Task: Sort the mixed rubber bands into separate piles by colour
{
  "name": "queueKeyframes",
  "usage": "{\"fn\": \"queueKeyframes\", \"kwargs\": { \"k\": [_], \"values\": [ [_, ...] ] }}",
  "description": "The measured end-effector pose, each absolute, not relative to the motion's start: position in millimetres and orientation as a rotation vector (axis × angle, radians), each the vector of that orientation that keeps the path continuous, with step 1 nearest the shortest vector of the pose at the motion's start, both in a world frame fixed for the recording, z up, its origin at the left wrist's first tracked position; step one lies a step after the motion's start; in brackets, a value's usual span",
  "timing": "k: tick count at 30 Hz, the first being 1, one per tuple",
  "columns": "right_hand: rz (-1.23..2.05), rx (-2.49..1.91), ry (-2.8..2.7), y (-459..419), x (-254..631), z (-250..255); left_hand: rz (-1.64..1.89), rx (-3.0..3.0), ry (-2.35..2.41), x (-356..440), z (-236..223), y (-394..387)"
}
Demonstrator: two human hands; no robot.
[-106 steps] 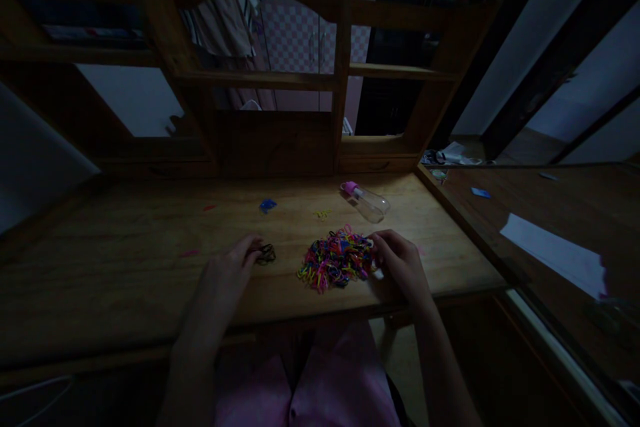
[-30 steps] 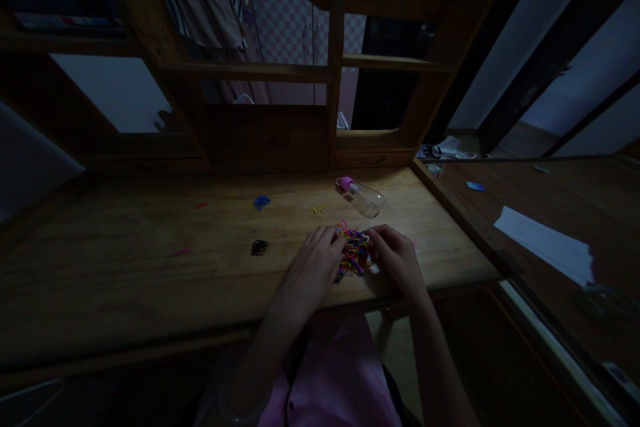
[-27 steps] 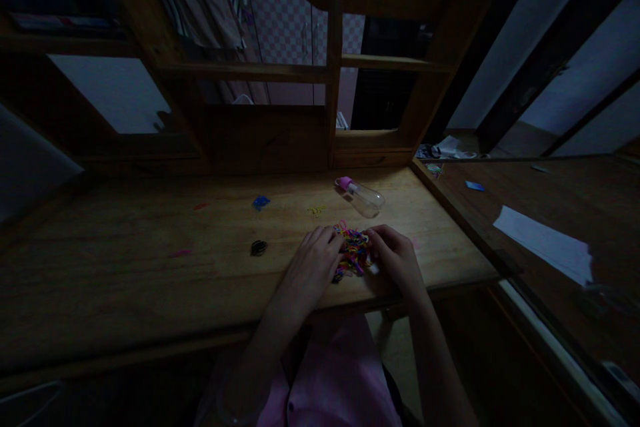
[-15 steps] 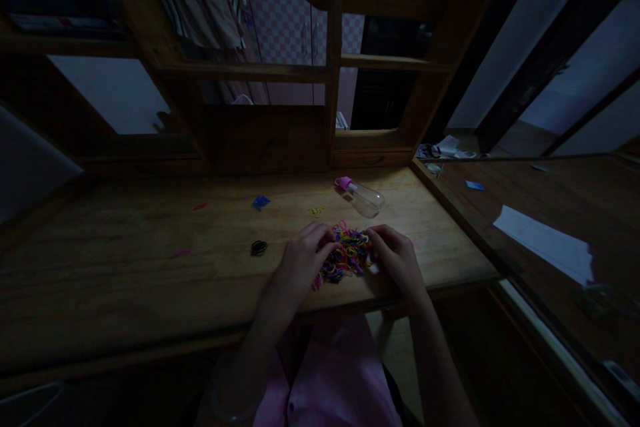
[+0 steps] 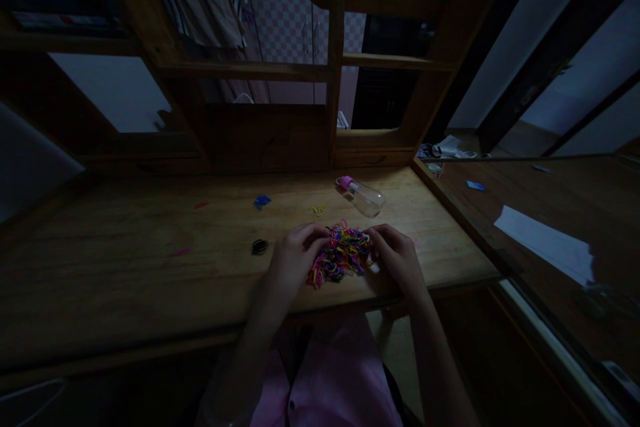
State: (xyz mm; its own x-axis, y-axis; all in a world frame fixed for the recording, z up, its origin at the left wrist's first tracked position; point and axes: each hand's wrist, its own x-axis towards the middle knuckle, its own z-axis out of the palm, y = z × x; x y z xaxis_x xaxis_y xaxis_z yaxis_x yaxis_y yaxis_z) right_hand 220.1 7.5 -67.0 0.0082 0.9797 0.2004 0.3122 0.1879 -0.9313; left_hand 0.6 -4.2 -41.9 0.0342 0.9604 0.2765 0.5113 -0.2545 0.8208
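A tangled pile of many-coloured rubber bands [image 5: 344,255] lies near the front edge of the wooden desk, between my two hands. At the pile's left side, my left hand [image 5: 295,255] has its thumb and forefinger drawn together on a band at the upper left of the heap. My right hand [image 5: 397,255] rests against the right side, fingers bent and tips pinched at the pile's edge; what they hold is too small to tell. Sorted apart are black bands [image 5: 259,247], blue bands [image 5: 261,201] and yellow bands [image 5: 317,209].
Behind the pile lies a clear bottle with a pink cap [image 5: 367,199]. A pink band [image 5: 181,251] and an orange-red band [image 5: 201,204] are farther left. A wooden shelf unit [image 5: 270,137] borders the desk's back. White paper [image 5: 545,242] lies on the right-hand surface.
My left hand has drawn slightly left, uncovering more of the pile's left side, where bands have spread out. My right hand stays nearly in place.
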Motion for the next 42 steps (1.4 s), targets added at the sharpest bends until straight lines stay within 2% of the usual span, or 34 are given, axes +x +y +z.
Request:
{"fn": "queueKeyframes", "kwargs": {
  "k": [10,20,29,42],
  "values": [
    [0.848,-1.287,-1.504,7,221,-67,0.800,2.391,1.371,22,-29,-5],
    [0.845,-1.289,-1.513,7,221,-66,0.661,2.530,1.420,23,-34,-2],
    [0.817,-1.292,-1.530,6,220,-66,0.742,2.419,1.384,21,-34,-2],
    [0.815,-1.282,-1.519,7,220,-67,1.159,1.862,1.518,0,-36,0]
  ]
}}
